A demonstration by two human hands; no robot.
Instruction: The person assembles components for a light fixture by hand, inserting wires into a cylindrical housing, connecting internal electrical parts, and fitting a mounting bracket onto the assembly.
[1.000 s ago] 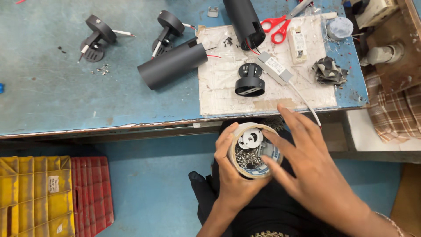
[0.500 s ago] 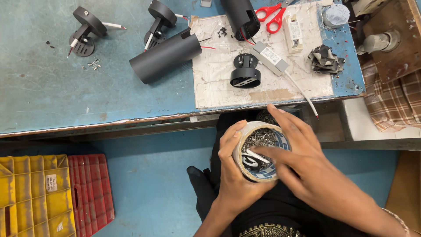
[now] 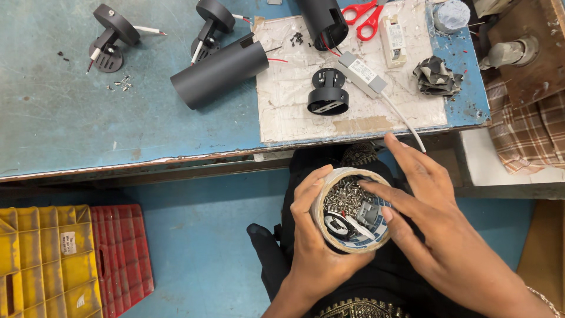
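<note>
Since a moment ago, the right hand (image 3: pixel 447 235) has spread flatter over the tub (image 3: pixel 352 210) of screws (image 3: pixel 344 193), fingers open, gripping nothing. Below the table (image 3: pixel 70 118) edge, the left hand (image 3: pixel 315 241) cups the tub from beneath.

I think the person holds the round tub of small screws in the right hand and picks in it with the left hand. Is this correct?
Not quite: the hands are swapped. In the head view the left hand holds the round tub of small screws, and the right hand picks in it with its fingers.
</note>
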